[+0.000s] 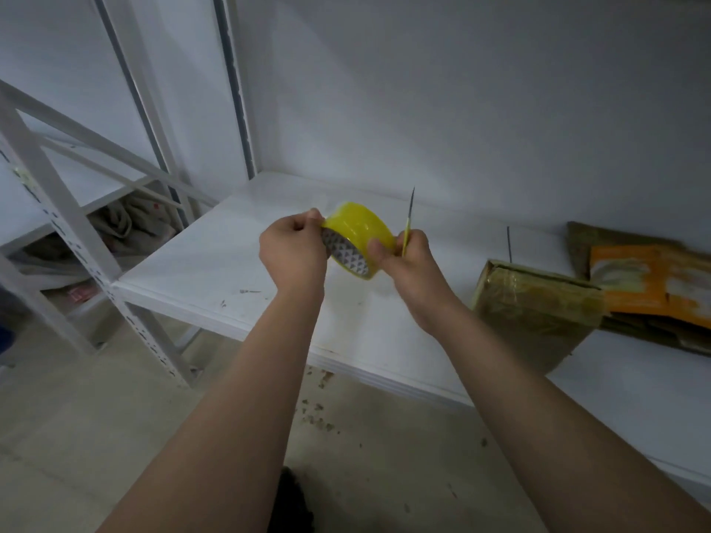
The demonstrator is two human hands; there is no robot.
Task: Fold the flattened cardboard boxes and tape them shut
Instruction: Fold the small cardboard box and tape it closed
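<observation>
We hold the tape roll (359,228) between both hands over the shelf (215,263): left hand (294,250) pinches its left edge, right hand (408,259) grips roll plus cutter (411,209), blade up. Taped box (538,309) and flattened cardboard (650,278) lie rightward, nearer our right hand

We seem to stand in a plain storeroom: white slotted-steel shelving racks (61,213) with white shelf boards (215,263) line a blank white wall (461,90), the floor (96,417) is rough grey concrete, and a brown taped cardboard box (538,313) sits on one shelf.
</observation>
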